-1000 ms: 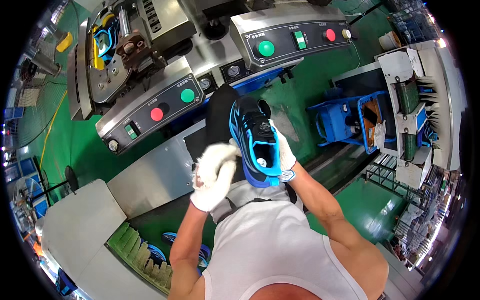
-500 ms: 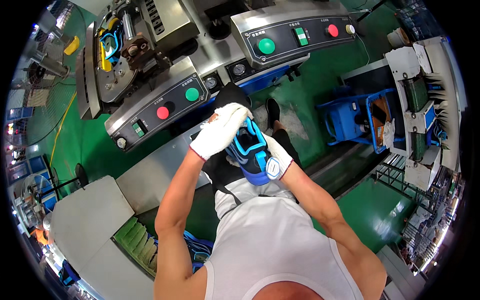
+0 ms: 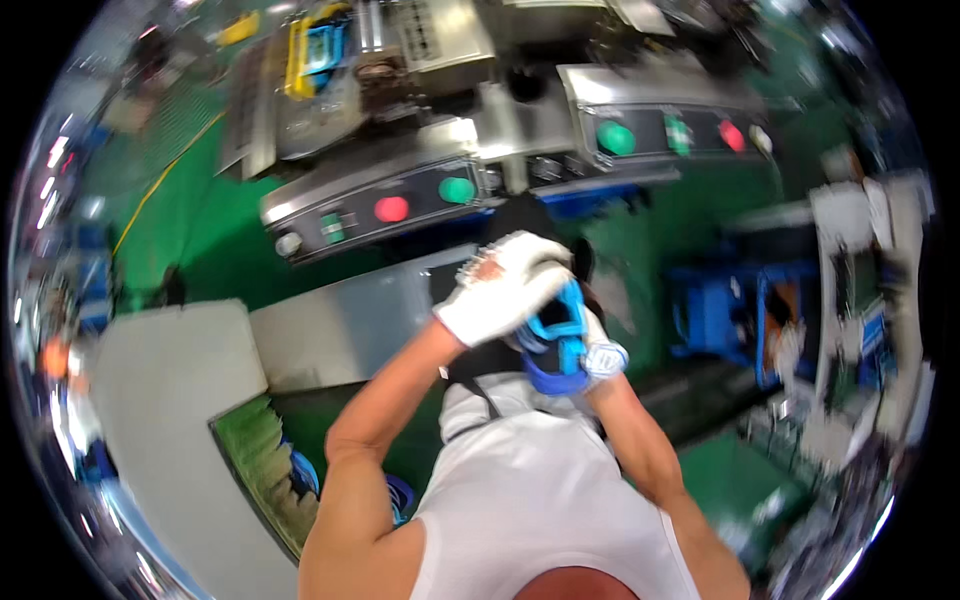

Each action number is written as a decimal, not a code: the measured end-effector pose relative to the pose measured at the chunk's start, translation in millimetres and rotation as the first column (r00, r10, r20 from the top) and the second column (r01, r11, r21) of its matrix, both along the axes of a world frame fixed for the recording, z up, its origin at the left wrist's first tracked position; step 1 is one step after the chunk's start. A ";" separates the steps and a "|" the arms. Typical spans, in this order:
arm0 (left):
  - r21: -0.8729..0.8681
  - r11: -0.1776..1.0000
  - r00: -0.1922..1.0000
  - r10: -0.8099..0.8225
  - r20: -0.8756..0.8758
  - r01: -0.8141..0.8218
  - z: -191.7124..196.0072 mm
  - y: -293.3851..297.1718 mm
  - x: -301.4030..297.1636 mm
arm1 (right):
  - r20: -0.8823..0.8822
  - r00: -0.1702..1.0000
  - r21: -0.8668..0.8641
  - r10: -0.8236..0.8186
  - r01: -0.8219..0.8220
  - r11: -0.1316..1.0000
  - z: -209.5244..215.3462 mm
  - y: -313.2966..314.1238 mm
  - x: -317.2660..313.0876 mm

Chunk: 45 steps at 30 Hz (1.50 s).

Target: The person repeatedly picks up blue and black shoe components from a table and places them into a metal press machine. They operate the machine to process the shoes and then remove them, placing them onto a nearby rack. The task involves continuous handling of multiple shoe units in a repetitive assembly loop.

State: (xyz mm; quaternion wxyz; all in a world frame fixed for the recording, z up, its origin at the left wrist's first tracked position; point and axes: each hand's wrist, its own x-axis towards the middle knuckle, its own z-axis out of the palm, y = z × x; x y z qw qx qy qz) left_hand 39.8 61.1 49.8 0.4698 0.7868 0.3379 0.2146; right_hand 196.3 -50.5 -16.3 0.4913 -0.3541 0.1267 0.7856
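Note:
A black and blue shoe (image 3: 556,383) is in front of my waist, its blue heel toward me and its bright blue collar facing up. My left hand (image 3: 512,288), in a white knit glove, curls over the shoe's far left part and hides it. Along the shoe's right side my right hand (image 3: 602,350) grips it, also gloved in white, with a round pale patch near the wrist. Most of the right fingers are hidden by the shoe. Motion blur softens both hands.
Ahead stands a metal machine with a left control panel (image 3: 375,207) and a right control panel (image 3: 668,130), both with coloured buttons. A blue and yellow piece (image 3: 322,48) sits in its left station. A grey table (image 3: 175,390) is at left, a blue chair (image 3: 705,310) at right.
My view has swung, so the machine panels appear farther right and higher. The shoe and both hands sit slightly farther right in the picture. My left hand covers more of the shoe's collar.

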 end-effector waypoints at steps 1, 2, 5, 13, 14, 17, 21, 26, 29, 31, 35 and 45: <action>0.023 0.998 0.997 0.059 0.051 -0.061 11.8 -10.9 4.6 | 0.111 0.994 0.147 -0.018 0.002 0.989 -43.9 -16.8 15.0; 0.114 0.991 0.992 0.063 0.112 -0.076 21.3 -22.6 -1.7 | 0.171 0.982 0.194 -0.084 0.050 0.980 -31.8 -23.8 25.3; 0.127 0.987 0.900 0.034 0.436 -0.099 23.8 -53.8 -6.6 | 0.209 0.926 0.371 -0.315 0.223 0.901 16.0 -19.0 51.0; -0.113 0.893 0.721 0.421 0.551 -0.436 34.5 -101.1 -33.4 | 0.639 0.653 0.533 -0.407 0.006 0.846 116.3 42.2 -25.2; -0.256 0.853 0.663 0.516 0.542 -0.454 46.9 -98.5 -48.7 | 0.615 0.687 0.583 -0.388 -0.064 0.810 116.0 57.3 -32.8; -0.079 0.585 0.472 0.720 0.510 -0.807 60.7 -111.5 -108.0 | 0.821 0.452 0.569 -0.348 -0.603 0.559 116.6 92.7 -78.2; 0.510 -0.185 0.053 0.908 0.416 -0.840 112.0 -160.6 -211.8 | 0.612 0.785 0.791 -0.099 -0.603 0.105 143.1 91.2 -138.8; 0.271 -0.811 -0.379 0.502 0.777 -0.519 195.2 -250.6 -345.2 | 0.763 0.642 0.620 -0.081 -0.689 0.375 44.1 99.1 -108.5; 0.568 -0.821 -0.564 0.495 0.661 -0.055 241.0 -345.6 -474.6 | 0.875 0.472 0.351 0.107 -0.772 0.530 -21.5 105.6 -102.2; 0.634 -0.746 -0.785 0.512 0.348 -0.205 272.7 -349.0 -504.8 | 0.925 0.361 0.258 0.117 -0.823 0.505 -50.7 113.9 -103.9; 0.737 -0.654 -0.899 0.409 0.157 -0.168 272.6 -398.3 -603.2 | 0.983 0.138 0.076 0.122 -0.907 0.414 -103.7 119.9 -101.9; 0.730 -0.027 -0.395 0.854 -0.338 -0.683 63.6 -345.9 -426.1 | 0.886 0.342 0.120 0.314 -0.822 0.557 -94.8 122.6 -73.7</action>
